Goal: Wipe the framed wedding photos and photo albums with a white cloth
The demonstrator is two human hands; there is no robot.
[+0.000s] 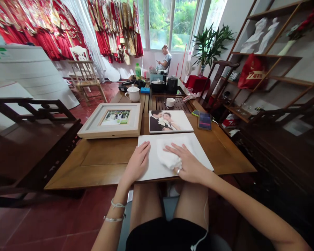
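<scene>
A white rectangular panel [151, 170] lies flat at the table's near edge in the head view. My left hand [139, 161] rests on the panel's left side with its fingers lying flat, holding nothing. On the panel's middle, my right hand [189, 162] presses a crumpled white cloth [169, 159], its fingers spread over the cloth and a ring on one of them. Just beyond the panel lies a photo panel [170, 122] of a couple. To the left is a pale wooden picture frame [110, 120] with a wide mat and a small photo.
Phones [204, 120] lie at the right of the wooden table [102, 153]. Farther back are a small white cup [170, 102], a lidded white mug [133, 93], a black pot [158, 85] and a green bottle [138, 71]. A person [164, 59] sits by the window.
</scene>
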